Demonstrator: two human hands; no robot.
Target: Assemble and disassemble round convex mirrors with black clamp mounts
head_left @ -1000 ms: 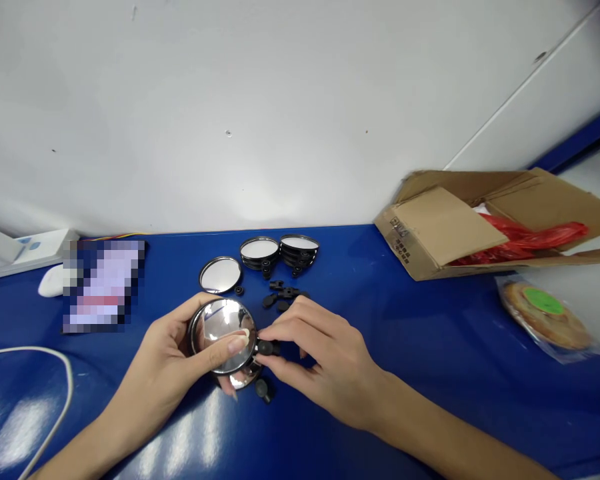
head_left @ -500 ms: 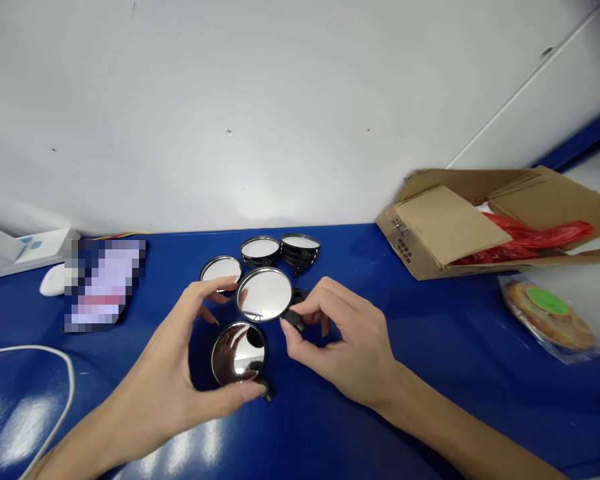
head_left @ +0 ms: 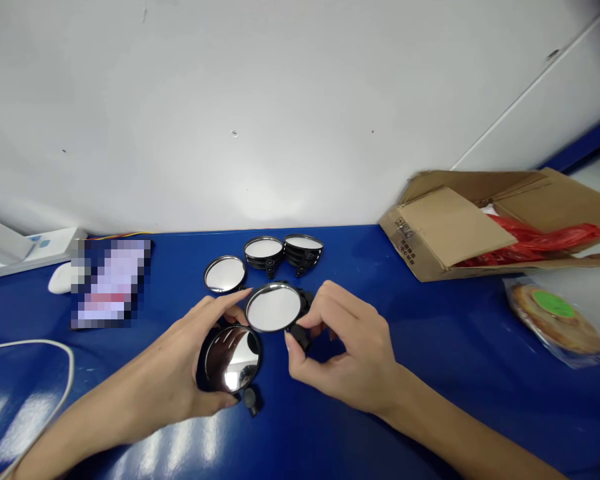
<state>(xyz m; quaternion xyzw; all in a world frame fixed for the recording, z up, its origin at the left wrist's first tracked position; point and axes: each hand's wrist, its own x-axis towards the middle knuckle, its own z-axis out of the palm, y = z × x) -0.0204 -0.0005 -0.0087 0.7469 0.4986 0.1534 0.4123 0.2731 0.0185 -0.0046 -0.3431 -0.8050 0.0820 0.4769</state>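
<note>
Two round mirrors are in hand over the blue worktop (head_left: 430, 347), one for each grip. The back edge of the worktop meets a white wall (head_left: 300, 133), well past both of them. On the right, a wide stretch of blue runs from the right grip (head_left: 353, 347) to a box (head_left: 445, 227) and a clear bag (head_left: 557, 317) by the side. More blue shows in front. On the left, a white cord (head_left: 71, 367) and a phone (head_left: 114, 280) take up room. It is tighter at the back, where a loose mirror (head_left: 225, 274) and two stacks of mirrors (head_left: 263, 248) sit close together. The left grip (head_left: 180, 380) is bent round the near mirror (head_left: 235, 360), thumb at its bottom edge and fingers at its top left. The right grip has finger and thumb pinched on a black knob (head_left: 301, 339) at the right side of the far mirror (head_left: 274, 307). A left fingertip is right by the far mirror's left edge; I cannot tell if it touches. The far mirror looks pale, with a thin black rim. The near mirror looks brown and shiny, with a bright patch, and a black stub (head_left: 251, 401) pokes out at its bottom right.
</note>
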